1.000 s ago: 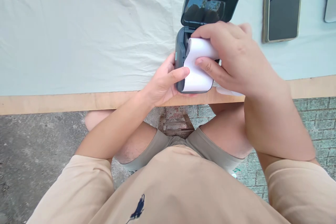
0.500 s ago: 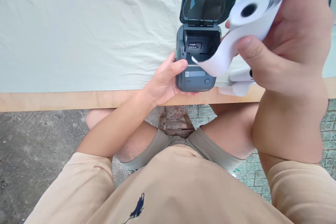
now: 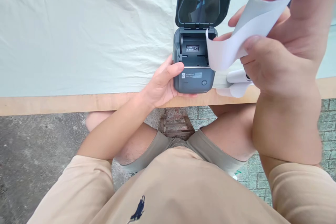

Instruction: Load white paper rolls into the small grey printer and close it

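Cloth-covered bench (image 3: 78,35): left hand (image 3: 162,84) is clasping the open printer (image 3: 193,61), right hand (image 3: 278,42) is pinching the paper roll (image 3: 252,17) up-right of it, axis seemingly pointing away.

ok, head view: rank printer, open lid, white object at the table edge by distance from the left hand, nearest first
1. Printer: the left hand grips its left side, in contact.
2. White object: right of the printer, at the table edge.
3. Open lid: tilted up behind the printer body, farthest up the frame.
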`<state>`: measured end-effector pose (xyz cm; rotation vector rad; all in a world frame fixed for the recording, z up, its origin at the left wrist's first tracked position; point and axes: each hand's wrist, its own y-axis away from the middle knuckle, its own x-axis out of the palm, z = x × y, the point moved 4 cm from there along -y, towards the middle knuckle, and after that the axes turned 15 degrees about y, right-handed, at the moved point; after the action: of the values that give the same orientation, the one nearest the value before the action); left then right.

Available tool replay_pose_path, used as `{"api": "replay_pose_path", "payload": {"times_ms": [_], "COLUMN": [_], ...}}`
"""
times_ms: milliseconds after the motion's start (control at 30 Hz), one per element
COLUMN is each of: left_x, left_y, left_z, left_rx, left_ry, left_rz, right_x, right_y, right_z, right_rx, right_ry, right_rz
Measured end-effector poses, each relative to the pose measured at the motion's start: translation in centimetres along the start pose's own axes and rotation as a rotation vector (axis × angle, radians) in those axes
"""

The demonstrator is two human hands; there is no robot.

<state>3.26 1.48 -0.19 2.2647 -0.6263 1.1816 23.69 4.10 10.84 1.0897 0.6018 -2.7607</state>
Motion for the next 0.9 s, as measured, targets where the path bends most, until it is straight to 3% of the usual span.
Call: {"api": "replay_pose_path", "payload": {"times_ms": [100, 200, 333, 433, 600, 733, 900], "left_x": [-0.1, 0.1, 0.5, 0.9, 1.2, 1.0, 0.9], "left_y": [0.0, 0.1, 0.1, 0.0, 0.0, 0.0, -0.2], "left_z": [0.0, -0.1, -0.2, -0.3, -0.4, -0.2, 0.0], "left_rx": [0.004, 0.010, 0.013, 0.000, 0.015, 0.023, 0.017], "left_ry": [-0.019, -0.040, -0.064, -0.093, -0.145, -0.162, -0.145], "left_rz": [0.015, 0.003, -0.013, -0.036, -0.066, -0.078, -0.069], "right_x": [0.1, 0.1, 0.2, 0.3, 0.7, 0.4, -0.3], "right_y": [-0.2, 0.1, 0.7, 1.1, 1.5, 1.5, 1.5], "right_z": [0.7, 1.4, 1.7, 1.4, 0.8, 1.8, 3.7], "right_rx": [-0.179, -0.271, -0.290, -0.292, -0.315, -0.267, -0.138], "right_ry": [0.030, 0.177, 0.395, 0.577, 0.673, 0.639, 0.266], "right_rz": [0.022, 0.093, 0.202, 0.209, 0.246, 0.261, 0.324]}}
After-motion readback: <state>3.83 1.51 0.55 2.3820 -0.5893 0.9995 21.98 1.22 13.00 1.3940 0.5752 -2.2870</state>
